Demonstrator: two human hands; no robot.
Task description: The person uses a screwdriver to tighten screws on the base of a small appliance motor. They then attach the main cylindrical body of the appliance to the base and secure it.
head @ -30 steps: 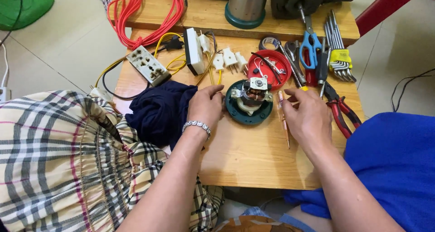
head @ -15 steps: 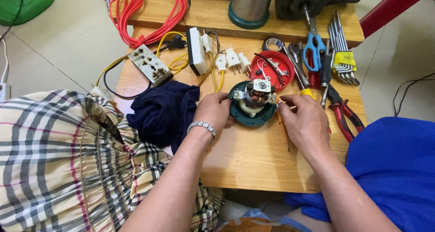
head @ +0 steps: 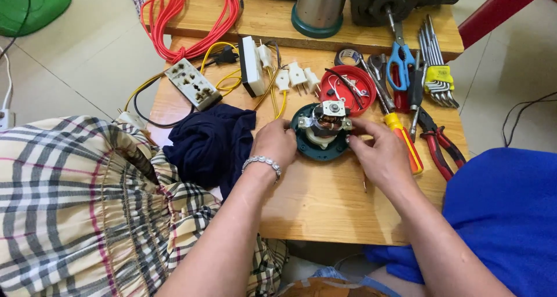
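- Small electric motor [head: 326,125] with exposed copper windings, seated upright in a round dark-green base [head: 313,149]; stands near the middle of the wooden table [head: 325,204], just in front of a red round lid [head: 348,88].
- Left hand [head: 274,145]: fingers curled against the left edge of the green base, touching it; a beaded bracelet [head: 262,162] sits on the wrist.
- Right hand [head: 380,155]: fingers narrowed, fingertips pinching the right side of the motor at its metal bracket.
- Dark navy cloth [head: 212,143], bunched, just left of the left hand.
- Yellow-handled screwdriver [head: 403,140], lying just beside the right hand, partly under it.
- Red-handled pliers [head: 441,146], right of the screwdriver.
- Blue-handled scissors [head: 400,59] and a set of hex keys [head: 435,71], at the far right of the table.
- White multi-socket outlet [head: 191,85] with yellow wire, far left; coiled red cable [head: 191,18] behind it.
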